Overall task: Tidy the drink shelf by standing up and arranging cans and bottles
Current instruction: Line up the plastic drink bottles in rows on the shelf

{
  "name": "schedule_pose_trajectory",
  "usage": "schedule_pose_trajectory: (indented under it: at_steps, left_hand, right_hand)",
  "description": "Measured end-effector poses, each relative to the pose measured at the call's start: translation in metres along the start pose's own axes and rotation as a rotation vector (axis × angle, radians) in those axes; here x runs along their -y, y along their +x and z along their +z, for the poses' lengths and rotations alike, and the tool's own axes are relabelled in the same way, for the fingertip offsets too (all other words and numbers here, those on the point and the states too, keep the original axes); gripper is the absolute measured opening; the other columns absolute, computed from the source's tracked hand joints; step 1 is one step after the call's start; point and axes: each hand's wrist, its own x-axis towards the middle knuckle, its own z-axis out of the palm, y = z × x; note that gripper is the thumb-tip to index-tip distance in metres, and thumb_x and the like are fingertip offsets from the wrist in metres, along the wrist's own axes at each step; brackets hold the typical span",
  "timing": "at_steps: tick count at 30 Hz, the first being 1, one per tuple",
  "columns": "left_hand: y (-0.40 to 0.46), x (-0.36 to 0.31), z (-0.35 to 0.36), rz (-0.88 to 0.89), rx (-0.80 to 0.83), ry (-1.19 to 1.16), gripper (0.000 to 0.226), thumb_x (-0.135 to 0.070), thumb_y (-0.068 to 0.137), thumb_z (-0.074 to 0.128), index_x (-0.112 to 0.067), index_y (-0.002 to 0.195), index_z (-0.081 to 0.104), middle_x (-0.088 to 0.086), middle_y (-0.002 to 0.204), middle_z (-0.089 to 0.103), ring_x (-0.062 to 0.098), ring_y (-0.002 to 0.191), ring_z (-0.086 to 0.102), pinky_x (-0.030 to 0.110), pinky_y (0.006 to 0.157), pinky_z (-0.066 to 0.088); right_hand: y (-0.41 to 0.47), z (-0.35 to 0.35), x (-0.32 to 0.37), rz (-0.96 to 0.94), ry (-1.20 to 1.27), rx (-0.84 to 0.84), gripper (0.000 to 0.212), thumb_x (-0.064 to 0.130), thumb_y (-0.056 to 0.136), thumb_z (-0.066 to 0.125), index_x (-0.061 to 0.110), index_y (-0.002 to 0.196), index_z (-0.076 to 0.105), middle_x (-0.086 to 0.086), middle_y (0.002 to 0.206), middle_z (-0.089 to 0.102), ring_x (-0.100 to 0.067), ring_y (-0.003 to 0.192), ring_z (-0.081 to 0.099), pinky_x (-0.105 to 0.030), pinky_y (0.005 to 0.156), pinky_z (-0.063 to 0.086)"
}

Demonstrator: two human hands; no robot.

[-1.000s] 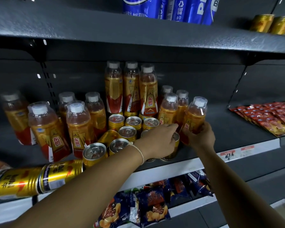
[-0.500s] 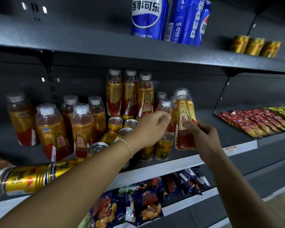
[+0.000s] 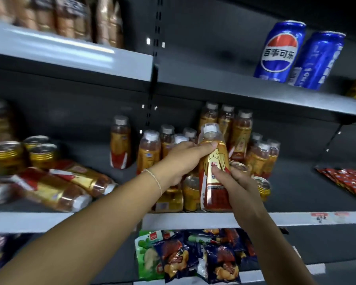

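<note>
An orange drink bottle [image 3: 214,161] with a white cap is held upright in front of the middle shelf [image 3: 296,219]. My left hand [image 3: 183,161] grips its shoulder from the left. My right hand [image 3: 234,182] grips its lower body from the right. Behind it, several matching bottles [image 3: 240,132] stand upright, with gold cans [image 3: 191,194] in front of them. To the left, two bottles [image 3: 70,188] lie on their sides. More gold cans [image 3: 6,155] stand at the far left.
Blue Pepsi cans [image 3: 280,50] stand on the upper shelf at right. Red packets [image 3: 349,179] lie on the middle shelf's right end. Snack bags [image 3: 193,258] fill the lower shelf. A dark upright post [image 3: 154,79] divides the shelf bays.
The bottle has been lifted off the shelf by my right hand and my left hand has closed on its top. The view has swung left, showing the lying bottles.
</note>
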Motion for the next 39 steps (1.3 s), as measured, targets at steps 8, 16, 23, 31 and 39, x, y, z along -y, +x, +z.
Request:
schedule_pose_trajectory:
  at_steps: [8,16,23,31,39]
  left_hand:
    - [-0.080,0.003,-0.122,0.048,-0.182,0.056,0.042,-0.053,0.080,0.072,-0.013,0.095,0.069,0.002,0.089,0.076,0.018,0.082,0.073,0.035,0.077,0.060]
    - [-0.169,0.010,-0.256,0.081,-0.377,0.084,0.041,-0.051,0.078,0.075,-0.013,0.090,0.066,0.002,0.084,0.076,0.015,0.074,0.073,0.027,0.061,0.056]
    - [-0.242,0.010,-0.358,0.095,-0.580,0.157,0.037,-0.053,0.074,0.076,-0.018,0.083,0.068,-0.005,0.080,0.075,0.008,0.074,0.072,0.023,0.064,0.054]
    - [-0.297,0.005,-0.441,0.049,-0.765,0.237,0.042,-0.057,0.074,0.074,-0.018,0.087,0.069,-0.005,0.083,0.074,0.010,0.080,0.070,0.032,0.070,0.057]
    - [-0.306,0.008,-0.515,-0.032,-0.856,0.256,0.051,-0.052,0.069,0.081,-0.015,0.099,0.064,0.005,0.102,0.071,0.020,0.096,0.067,0.039,0.085,0.054]
  right_hand:
    - [-0.027,0.130,0.005,0.060,-0.071,0.197,0.054,0.049,0.072,0.076,0.020,0.117,0.068,-0.002,0.102,0.078,-0.020,0.093,0.076,-0.030,0.068,0.062]
    - [-0.053,0.275,0.002,0.043,-0.094,0.395,0.052,0.046,0.069,0.080,0.019,0.113,0.070,-0.002,0.102,0.079,-0.020,0.095,0.076,-0.027,0.072,0.061]
    - [-0.072,0.395,0.002,0.020,-0.079,0.548,0.054,0.045,0.063,0.085,0.020,0.109,0.071,0.001,0.100,0.079,-0.017,0.092,0.076,-0.025,0.069,0.060]
    - [-0.078,0.501,0.008,-0.011,-0.127,0.716,0.038,0.047,0.068,0.088,0.030,0.099,0.073,0.003,0.097,0.079,-0.016,0.090,0.076,-0.041,0.080,0.063]
    - [-0.052,0.587,-0.009,-0.012,-0.124,0.764,0.045,0.040,0.053,0.086,0.023,0.093,0.072,-0.005,0.092,0.079,-0.025,0.086,0.077,-0.055,0.085,0.060]
